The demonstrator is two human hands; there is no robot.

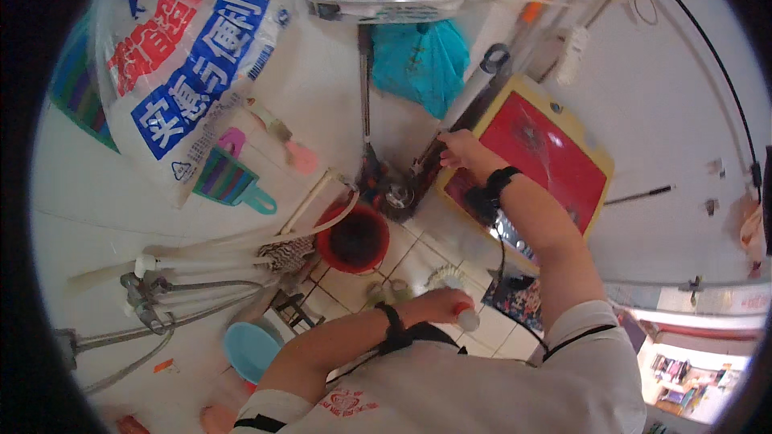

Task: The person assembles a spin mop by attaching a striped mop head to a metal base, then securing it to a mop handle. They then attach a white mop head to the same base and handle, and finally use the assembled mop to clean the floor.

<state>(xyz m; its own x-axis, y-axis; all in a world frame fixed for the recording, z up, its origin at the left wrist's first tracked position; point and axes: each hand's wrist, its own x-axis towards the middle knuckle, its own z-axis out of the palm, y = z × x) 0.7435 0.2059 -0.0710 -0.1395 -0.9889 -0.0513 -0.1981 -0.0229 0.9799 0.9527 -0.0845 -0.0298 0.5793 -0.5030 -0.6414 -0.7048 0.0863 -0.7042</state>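
Note:
My left hand (438, 305) is low in front of my body, its fingers wrapped round a small object with a red band and a whitish end (468, 318). Its exact kind does not show. Just beyond that hand is a pale bristled brush (445, 276); I cannot tell whether the two touch. My right hand (460, 149) reaches far forward, fingers curled at a dark narrow upright thing (432, 159) beside a red panel with a yellow frame (555, 145). What those fingers grip, if anything, is hidden.
A red bucket (322, 245) with dark contents stands on the tiled floor, near a light blue basin (251, 352). Pipes and a tap (145, 301) run along the left wall. A large printed plastic bag (201, 24) hangs upper left, a turquoise bag (422, 64) below a wire rack (386, 6).

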